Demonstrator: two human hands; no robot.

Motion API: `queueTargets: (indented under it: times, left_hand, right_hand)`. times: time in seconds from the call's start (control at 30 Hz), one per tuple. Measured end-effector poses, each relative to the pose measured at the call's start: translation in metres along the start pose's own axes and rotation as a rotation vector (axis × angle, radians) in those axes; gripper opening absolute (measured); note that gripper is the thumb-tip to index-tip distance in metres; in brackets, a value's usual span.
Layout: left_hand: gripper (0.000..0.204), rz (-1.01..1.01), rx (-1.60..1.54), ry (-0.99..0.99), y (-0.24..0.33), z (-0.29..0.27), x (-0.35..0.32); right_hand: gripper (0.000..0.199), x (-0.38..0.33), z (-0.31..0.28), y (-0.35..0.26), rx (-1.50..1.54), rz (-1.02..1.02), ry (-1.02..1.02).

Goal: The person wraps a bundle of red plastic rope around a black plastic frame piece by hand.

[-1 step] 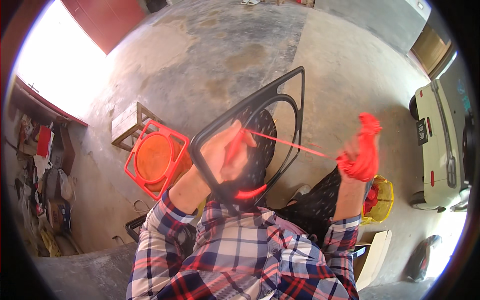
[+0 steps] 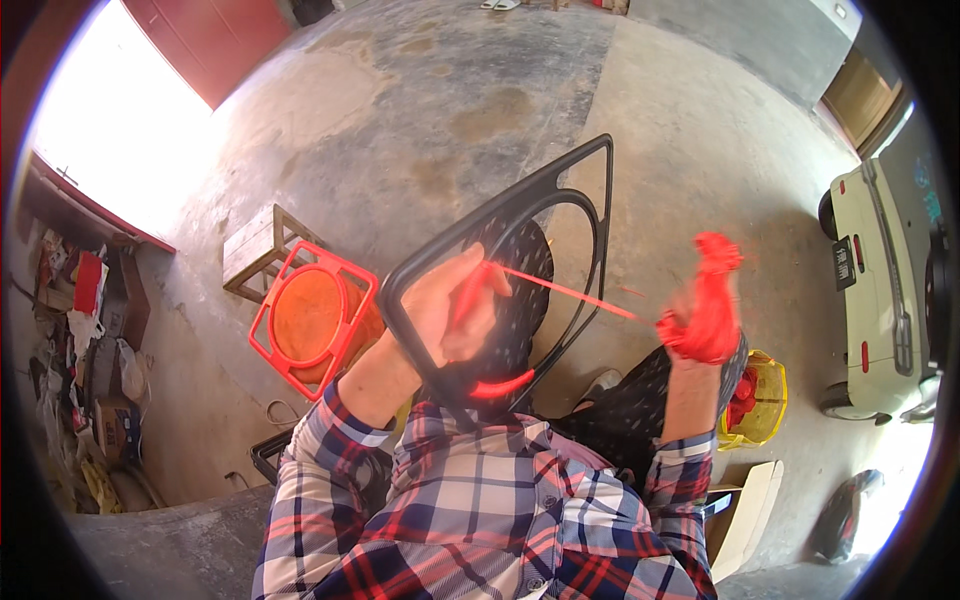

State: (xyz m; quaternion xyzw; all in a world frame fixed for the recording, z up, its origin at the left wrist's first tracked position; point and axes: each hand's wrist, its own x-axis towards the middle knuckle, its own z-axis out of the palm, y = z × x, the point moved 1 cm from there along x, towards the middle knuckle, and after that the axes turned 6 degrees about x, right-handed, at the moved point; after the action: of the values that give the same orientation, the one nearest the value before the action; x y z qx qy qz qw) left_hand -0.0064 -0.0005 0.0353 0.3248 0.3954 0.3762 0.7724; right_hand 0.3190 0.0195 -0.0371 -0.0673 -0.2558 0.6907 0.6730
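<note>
Left hand (image 2: 455,318) clamps black frame (image 2: 540,215), right hand (image 2: 700,325) fists a bundle of red strip (image 2: 575,292) pulled taut, which may snap or slip off

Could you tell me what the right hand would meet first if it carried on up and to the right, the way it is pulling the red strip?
Nothing near, seemingly: beyond the right hand lies bare concrete floor.

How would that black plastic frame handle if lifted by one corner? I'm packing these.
The black plastic frame probably stays stiff: it keeps its shape in the left hand. Likely light, being an open outline held single-handed.
</note>
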Motion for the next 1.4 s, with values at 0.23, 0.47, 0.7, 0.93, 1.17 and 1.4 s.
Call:
queueTargets:
  times: [0.23,0.47,0.7,0.93,1.17,1.4]
  left_hand:
    - [0.051,-0.08,-0.06,-0.141,-0.011,-0.002,0.006]
    - [0.046,0.231,0.153,-0.077,-0.018,0.028,-0.015]
    - [0.048,0.059,-0.262,-0.428,-0.028,0.053,-0.009]
    - [0.052,-0.04,-0.019,-0.374,-0.085,-0.006,0.025]
    - [0.068,0.075,-0.376,-0.27,-0.043,0.012,0.007]
    - [0.046,0.323,-0.128,-0.182,-0.047,0.015,0.002]
  right_hand:
    - [0.028,-0.029,-0.018,0.113,-0.727,0.284,0.192]
    - [0.039,0.011,0.043,0.11,-0.65,0.388,0.203]
    - [0.034,0.041,0.107,0.084,-0.115,0.428,-0.412]
    - [0.036,0.051,0.107,0.068,-0.52,0.31,-0.765]
    - [0.053,0.003,0.067,0.085,-0.316,0.341,-0.004]
    - [0.053,-0.016,0.108,0.086,-0.006,0.291,0.058]
